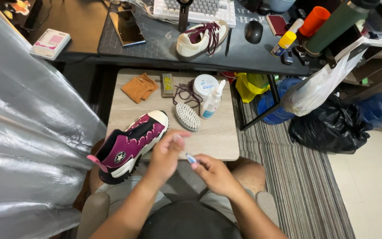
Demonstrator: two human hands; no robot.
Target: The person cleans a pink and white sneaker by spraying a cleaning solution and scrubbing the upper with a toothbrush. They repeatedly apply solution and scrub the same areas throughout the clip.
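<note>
At the lower centre of the frame we held our right hand (215, 171) pinched on a small blue-tipped object (191, 158) with our left hand (166, 152) curled against it, seemingly to work it, just below the maroon sneaker (131, 144) lying on the wooden table (217, 137).

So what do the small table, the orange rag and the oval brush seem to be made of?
The small table looks like pale wood or wood-look laminate: matte, with faint grain lines. The orange rag seems soft cloth, crumpled into folds. The oval brush shows rows of whitish bristles, probably plastic; its back is hidden.
</note>
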